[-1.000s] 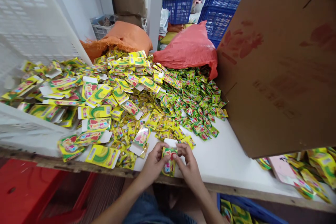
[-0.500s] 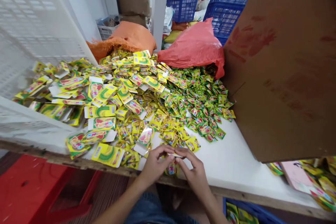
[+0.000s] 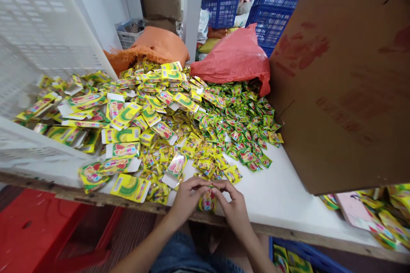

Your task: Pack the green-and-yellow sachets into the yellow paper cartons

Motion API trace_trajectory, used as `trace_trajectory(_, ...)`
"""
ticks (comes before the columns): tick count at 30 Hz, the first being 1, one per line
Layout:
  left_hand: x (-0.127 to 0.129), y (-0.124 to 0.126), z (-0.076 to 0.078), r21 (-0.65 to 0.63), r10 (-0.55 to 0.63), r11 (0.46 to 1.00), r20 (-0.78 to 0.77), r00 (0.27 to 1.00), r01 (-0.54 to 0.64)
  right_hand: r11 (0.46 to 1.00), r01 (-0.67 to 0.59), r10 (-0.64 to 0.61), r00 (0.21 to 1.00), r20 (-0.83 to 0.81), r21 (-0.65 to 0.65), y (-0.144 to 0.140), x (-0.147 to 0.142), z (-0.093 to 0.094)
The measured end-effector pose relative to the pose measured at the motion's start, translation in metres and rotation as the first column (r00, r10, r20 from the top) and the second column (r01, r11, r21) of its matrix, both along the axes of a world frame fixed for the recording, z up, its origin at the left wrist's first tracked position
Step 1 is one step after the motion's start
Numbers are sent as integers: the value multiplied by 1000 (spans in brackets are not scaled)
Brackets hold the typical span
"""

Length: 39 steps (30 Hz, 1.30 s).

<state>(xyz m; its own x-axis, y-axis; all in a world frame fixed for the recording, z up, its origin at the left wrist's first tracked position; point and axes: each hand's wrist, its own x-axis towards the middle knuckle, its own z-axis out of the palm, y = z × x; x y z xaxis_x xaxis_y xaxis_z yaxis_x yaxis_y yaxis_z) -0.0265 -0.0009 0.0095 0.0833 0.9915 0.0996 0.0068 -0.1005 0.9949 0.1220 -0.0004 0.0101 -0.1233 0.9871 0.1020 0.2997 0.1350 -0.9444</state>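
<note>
A small printed candy box (image 3: 207, 201), yellow and green with a red watermelon picture, is upright at the table's front edge. My left hand (image 3: 188, 198) pinches its top left corner with thumb and fingers. On the other side, my right hand (image 3: 233, 204) grips the top right corner, its fingertips close to the left ones. The top edge is partly hidden by my fingers. Just beyond lie yellow sachets (image 3: 202, 153) and an open box (image 3: 177, 165). Green sachets (image 3: 238, 126) spread farther back, and many similar boxes (image 3: 123, 135) are heaped to the left.
A white plastic crate (image 3: 48, 47) lies on its side at left. A large cardboard box (image 3: 339, 94) stands on the right. Orange (image 3: 163, 45) and red sacks (image 3: 235, 55) spill sachets at the back. Below are a red stool (image 3: 35, 226) and a blue crate (image 3: 307, 249).
The white flap at the box's top has gone from sight under my fingers, and more of its printed front shows. Both hands stay at the table edge; the view has shifted slightly.
</note>
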Motion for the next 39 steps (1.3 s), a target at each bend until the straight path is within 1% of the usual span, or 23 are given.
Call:
trace_trajectory(2,-4,-3,2,59,-37,997,-64,997,41,1000,-22,23,1000,-18,11,-2,-3,-1)
trace_trajectory(4,-13,-3,6,127,-57,989,-176,983,80,999,-22,21,999,25,44,-5,7,7)
trace_trajectory(6,-32,3,12,205,-27,973,-343,939,103,997,0,-12,988,152,78,-10,37,23)
trace_trajectory(7,-45,8,15,238,1,964,-447,895,118,997,23,-41,970,240,78,-14,61,33)
trace_trajectory(8,-59,15,18,278,63,954,-557,828,114,1000,17,-24,938,346,23,-17,88,44)
trace_trajectory(9,-73,22,20,293,107,948,-663,741,125,999,-6,28,894,448,-50,-22,117,53)
trace_trajectory(10,-86,30,22,286,113,943,-758,643,172,996,-2,49,846,531,-89,-26,145,62)
trace_trajectory(11,-97,37,23,265,103,937,-831,547,227,995,33,34,795,606,-98,-30,169,69)
trace_trajectory(13,-111,49,23,205,58,917,-918,393,343,993,79,3,726,687,-88,-34,199,74)
trace_trajectory(14,-113,53,22,172,29,899,-941,338,403,993,84,-5,718,696,-79,-34,204,73)
trace_trajectory(16,-110,58,20,120,-20,859,-963,267,498,995,60,5,749,662,-76,-26,194,65)
trace_trajectory(19,-101,61,19,102,-36,830,-971,235,548,996,54,-1,805,593,-71,6,160,43)
trace_trajectory(21,-96,62,21,105,-37,833,-969,244,543,990,140,-117,792,599,8,37,142,27)
trace_trajectory(23,-93,62,26,97,-58,845,-961,271,526,957,257,-284,728,624,136,71,130,14)
trace_trajectory(24,-92,62,28,91,-74,855,-953,294,511,938,297,-341,695,633,179,87,126,9)
trace_trajectory(26,-89,59,31,94,-97,885,-921,376,457,912,342,-404,643,650,229,113,118,1)
trace_trajectory(28,-85,54,31,114,-90,927,-858,506,358,902,352,-424,621,659,249,130,113,-5)
trace_trajectory(30,-82,48,28,121,-55,967,-761,647,225,898,349,-435,615,658,268,136,112,-7)
trace_trajectory(32,-78,42,23,78,-5,994,-649,760,73,894,344,-445,623,643,286,133,115,-6)
trace_trajectory(34,-73,36,18,10,65,997,-528,847,-70,892,341,-452,644,617,298,125,120,-3)
trace_trajectory(35,-70,34,16,-32,89,993,-459,884,-117,892,341,-452,660,600,297,120,122,-2)
trace_trajectory(37,-62,30,14,-111,96,984,-310,946,-136,905,328,-426,711,559,273,109,123,-1)
trace_trajectory(39,-52,26,12,-185,34,981,-141,989,-60,938,269,-346,782,518,220,99,117,-3)
